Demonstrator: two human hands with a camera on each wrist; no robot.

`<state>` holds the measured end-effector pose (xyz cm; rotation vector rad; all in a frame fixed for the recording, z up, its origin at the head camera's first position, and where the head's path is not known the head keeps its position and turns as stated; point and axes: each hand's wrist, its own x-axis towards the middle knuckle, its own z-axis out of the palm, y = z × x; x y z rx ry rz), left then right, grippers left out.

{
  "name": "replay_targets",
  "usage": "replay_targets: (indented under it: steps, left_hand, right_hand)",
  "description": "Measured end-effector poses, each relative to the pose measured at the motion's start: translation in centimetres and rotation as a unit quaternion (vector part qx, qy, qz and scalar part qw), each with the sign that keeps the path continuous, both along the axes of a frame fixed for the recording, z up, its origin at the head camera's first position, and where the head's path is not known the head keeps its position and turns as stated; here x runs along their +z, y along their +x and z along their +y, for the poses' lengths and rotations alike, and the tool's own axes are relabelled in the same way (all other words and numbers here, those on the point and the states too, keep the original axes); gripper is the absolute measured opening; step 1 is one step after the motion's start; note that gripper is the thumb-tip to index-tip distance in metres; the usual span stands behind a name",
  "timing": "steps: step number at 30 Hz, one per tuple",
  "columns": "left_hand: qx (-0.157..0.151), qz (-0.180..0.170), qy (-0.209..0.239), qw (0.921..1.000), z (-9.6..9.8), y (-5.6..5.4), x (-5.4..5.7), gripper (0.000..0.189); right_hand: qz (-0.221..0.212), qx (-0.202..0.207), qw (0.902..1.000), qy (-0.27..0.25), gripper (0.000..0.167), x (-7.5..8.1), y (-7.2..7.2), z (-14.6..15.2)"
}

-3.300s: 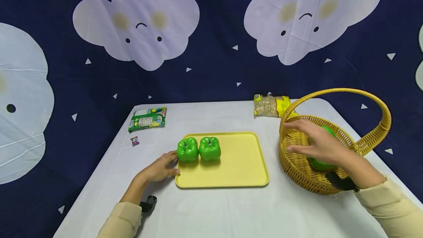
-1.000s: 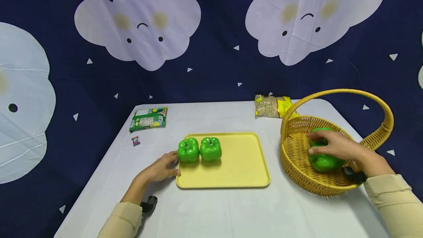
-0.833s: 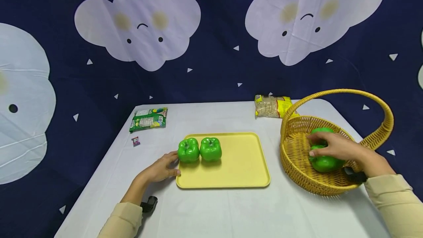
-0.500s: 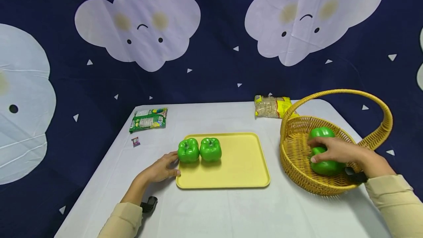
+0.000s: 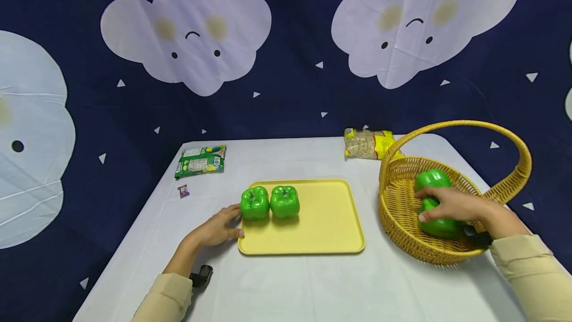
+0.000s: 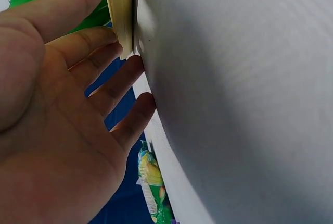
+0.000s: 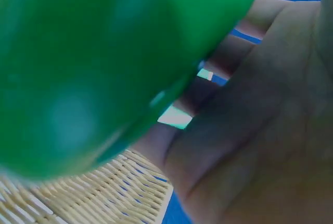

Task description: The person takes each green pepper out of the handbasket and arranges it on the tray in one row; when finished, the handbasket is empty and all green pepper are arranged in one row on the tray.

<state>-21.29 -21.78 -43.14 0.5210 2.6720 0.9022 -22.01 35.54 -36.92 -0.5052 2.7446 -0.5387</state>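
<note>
In the head view, two green bell peppers, one at the left edge and one beside it, stand on a yellow tray. My left hand rests at the tray's left rim with fingers extended, touching the edge. My right hand reaches into a wicker basket. Its thumb and fingers grip the nearer green bell pepper, which fills much of the right wrist view. Another green bell pepper lies just beyond the fingers in the basket.
The basket's tall arched handle rises over the right arm. A yellow packet lies at the table's back, a green packet at back left. Near that is a small purple wrapped sweet. A dark cloud-print cloth hangs behind.
The right hand came down from above the basket onto the peppers, then shifted toward the nearer one. More of the farther pepper shows now. The left hand and tray stay put.
</note>
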Motion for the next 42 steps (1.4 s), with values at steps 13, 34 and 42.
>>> replay_targets:
  steps: [13,34,42]
  left_hand:
    - [0.0,0.002,-0.001,1.0,-0.1,0.0,-0.1,0.068]
    - [-0.004,0.009,-0.004,0.9999,-0.1,0.2,0.0,0.067]
    - [0.004,0.001,-0.002,1.0,-0.1,0.2,0.1,0.067]
  right_hand:
    - [0.049,-0.011,0.9986,-0.02,0.06,-0.9,-0.7,-1.3]
    - [0.079,-0.002,0.9965,-0.025,0.063,-1.0,-0.7,-2.2]
    - [0.111,0.019,0.9937,-0.005,0.073,-0.9,-0.5,-2.5]
